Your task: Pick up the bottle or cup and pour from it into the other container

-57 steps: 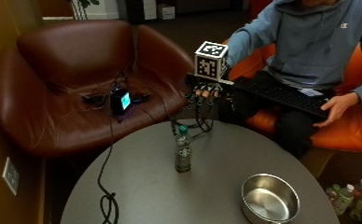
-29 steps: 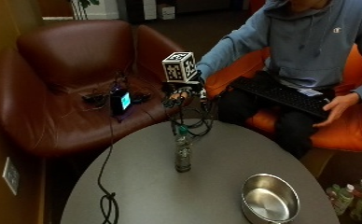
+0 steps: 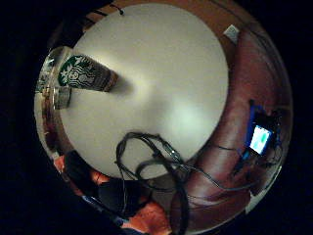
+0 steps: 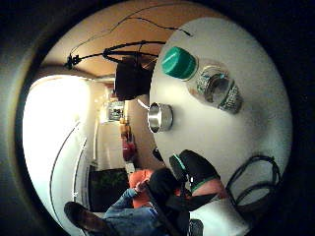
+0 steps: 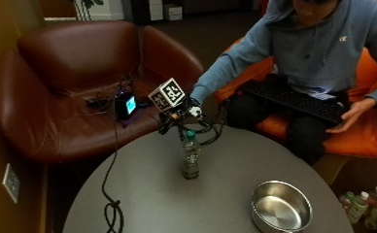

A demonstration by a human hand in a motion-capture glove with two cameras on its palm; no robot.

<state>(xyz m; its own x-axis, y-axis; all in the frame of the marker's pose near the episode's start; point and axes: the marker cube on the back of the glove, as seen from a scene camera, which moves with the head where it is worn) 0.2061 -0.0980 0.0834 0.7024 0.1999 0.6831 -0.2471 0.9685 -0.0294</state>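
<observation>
Bottle [image 5: 190,158]: clear plastic, green cap, green-logo label band, brownish lower half. Upright near the middle of the round grey tabletop [image 5: 176,204], toward the armchair side. Thumb-side palm view looks almost straight down on the cap [image 4: 178,63]; little-finger view catches the labelled side [image 3: 85,74].

Steel bowl [image 5: 281,207]: shiny, upright, sits close to the tabletop edge on the person's side, well apart from the bottle. Also in the thumb-side view [image 4: 160,117].

Right hand [image 5: 179,112]: gloved, arm stretched out from the blue sleeve, hanging above and just behind the bottle cap, over the tabletop's far edge. No contact with the bottle visible. Grip: cannot tell whether the fingers are apart or together, since they're hidden under the glove gear in the outside view. A gloved finger [image 4: 197,167] shows at the edge of the thumb-side view, nothing in it.

Left hand [image 5: 352,110]: bare, resting at the end of a black keyboard [image 5: 295,99] on the person's lap.

Room: wide bare tabletop between bottle and bowl and around the bottle's front. A black cable [image 5: 111,204] runs over the edge on the armchair side. Brown leather armchair [image 5: 72,87] just behind the tabletop, with a small lit device [image 5: 125,105] on its seat.
</observation>
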